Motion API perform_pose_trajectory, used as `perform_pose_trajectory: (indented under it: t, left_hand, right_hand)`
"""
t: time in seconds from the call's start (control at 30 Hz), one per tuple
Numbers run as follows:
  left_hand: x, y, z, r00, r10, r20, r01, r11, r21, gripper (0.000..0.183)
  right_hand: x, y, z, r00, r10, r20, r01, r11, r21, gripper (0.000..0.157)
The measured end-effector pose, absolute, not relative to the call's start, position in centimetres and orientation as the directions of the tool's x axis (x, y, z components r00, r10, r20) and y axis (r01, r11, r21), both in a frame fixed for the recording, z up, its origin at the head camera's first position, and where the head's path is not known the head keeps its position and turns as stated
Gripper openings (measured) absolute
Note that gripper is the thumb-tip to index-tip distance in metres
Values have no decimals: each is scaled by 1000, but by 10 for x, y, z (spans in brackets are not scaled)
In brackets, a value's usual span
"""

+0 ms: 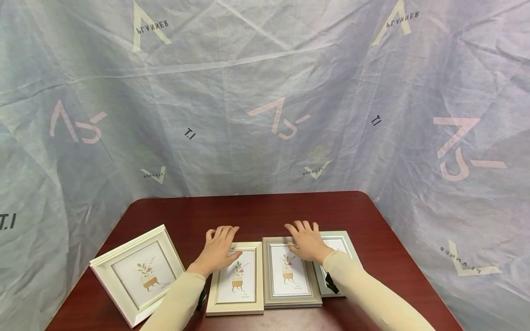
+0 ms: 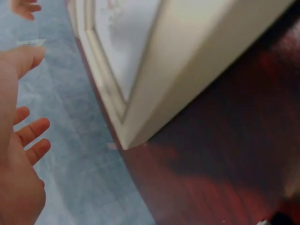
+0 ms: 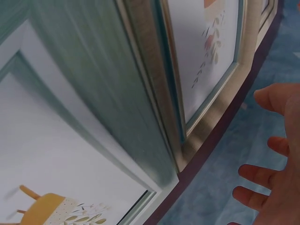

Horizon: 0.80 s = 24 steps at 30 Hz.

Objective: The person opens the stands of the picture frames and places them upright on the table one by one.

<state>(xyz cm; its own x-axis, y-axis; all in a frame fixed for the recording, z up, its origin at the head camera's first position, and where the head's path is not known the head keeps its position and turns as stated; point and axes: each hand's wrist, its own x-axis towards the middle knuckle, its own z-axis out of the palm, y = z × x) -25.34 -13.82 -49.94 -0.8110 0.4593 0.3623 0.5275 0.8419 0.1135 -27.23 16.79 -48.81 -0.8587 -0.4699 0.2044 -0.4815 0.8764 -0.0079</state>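
Observation:
Four would be too many to count, so several picture frames lie side by side on the table. My left hand (image 1: 216, 252) hovers over the upper left part of a cream picture frame (image 1: 235, 308), fingers relaxed and holding nothing. The right hand (image 1: 309, 242) is above a taupe picture frame (image 1: 293, 301) and partly covers it and the pale green picture frame (image 1: 351, 248) beside it. In the left wrist view, the left fingers (image 2: 35, 131) stand apart from a frame. The right wrist view shows the right fingers (image 3: 258, 176) spread, also clear of the frames.
A larger ivory picture frame (image 1: 120, 289) sits askew at the left, by the left forearm. The dark red table (image 1: 248, 214) stretches behind the frames. A grey printed cloth (image 1: 265, 92) hangs around the table's back and sides.

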Motion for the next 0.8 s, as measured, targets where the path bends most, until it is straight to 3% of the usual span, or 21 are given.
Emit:
perform_pose_trajectory:
  t: [0.33,0.8]
  left_hand:
    - [-267,-141,-521,-854,438,282,486,865,127,66]
    - [-276,-150,-545,-842,454,291,511,845,159,54]
  right_hand:
    - [-264,159,-487,-817,-538,207,-543,839,36,59]
    - [-250,149,-492,-767,-608,205,-607,791,71,60]
